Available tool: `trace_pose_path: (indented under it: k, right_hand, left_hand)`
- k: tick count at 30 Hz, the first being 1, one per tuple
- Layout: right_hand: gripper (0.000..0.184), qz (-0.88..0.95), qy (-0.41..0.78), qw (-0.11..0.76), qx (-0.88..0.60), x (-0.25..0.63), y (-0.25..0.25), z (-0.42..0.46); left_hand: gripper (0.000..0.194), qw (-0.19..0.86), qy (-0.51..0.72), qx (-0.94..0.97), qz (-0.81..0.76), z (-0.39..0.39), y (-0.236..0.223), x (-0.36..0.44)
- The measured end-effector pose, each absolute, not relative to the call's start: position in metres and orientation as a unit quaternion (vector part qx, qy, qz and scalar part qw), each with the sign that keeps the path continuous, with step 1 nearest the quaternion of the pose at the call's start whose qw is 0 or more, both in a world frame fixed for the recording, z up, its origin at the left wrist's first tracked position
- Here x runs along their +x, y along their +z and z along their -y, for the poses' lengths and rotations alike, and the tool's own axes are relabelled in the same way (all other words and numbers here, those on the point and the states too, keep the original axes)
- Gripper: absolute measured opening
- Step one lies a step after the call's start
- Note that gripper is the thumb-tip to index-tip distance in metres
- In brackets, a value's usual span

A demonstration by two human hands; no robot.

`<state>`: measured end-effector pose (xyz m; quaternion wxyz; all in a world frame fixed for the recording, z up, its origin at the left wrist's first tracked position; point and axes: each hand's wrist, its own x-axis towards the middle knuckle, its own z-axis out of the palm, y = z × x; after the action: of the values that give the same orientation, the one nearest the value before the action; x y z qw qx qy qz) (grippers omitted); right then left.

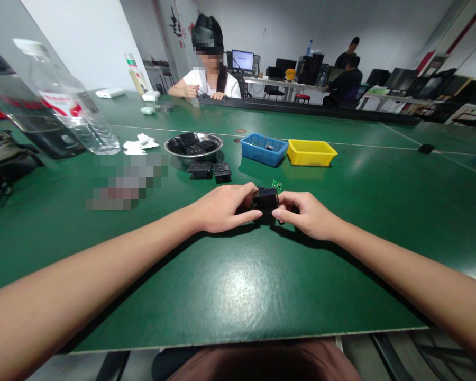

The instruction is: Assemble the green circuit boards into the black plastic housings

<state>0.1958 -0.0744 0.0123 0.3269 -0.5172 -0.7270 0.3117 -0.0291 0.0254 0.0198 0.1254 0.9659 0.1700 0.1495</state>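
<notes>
Between my two hands is a small black plastic housing (265,199), just above the green tabletop. My left hand (226,207) grips its left side, thumb in front and fingers behind. At its right side my right hand (307,214) pinches with thumb and fingertips; what exactly lies in that pinch is partly hidden. A small green circuit board (277,185) shows just behind the housing. Farther back, two black plastic parts (200,169) lie side by side in front of a steel bowl (193,154) with several similar black parts in it.
A blue bin (263,152) with small parts and a yellow bin (311,153) stand behind my hands. Bottles (69,100), crumpled white tissue (139,144) and a dark bag (8,159) are on the left. Across the table sits another person (212,79). The table's front edge (238,344) is near me.
</notes>
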Motion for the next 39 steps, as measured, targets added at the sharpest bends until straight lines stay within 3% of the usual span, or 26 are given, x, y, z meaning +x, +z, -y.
trace_pose_path:
  k: [39]
  right_hand:
    - [0.028, 0.723, 0.322, 0.322, -0.519, 0.1961, 0.0126, 0.0744]
  left_hand:
    - [0.041, 0.128, 0.144, 0.966, -0.171, -0.0253, 0.0196, -0.0287]
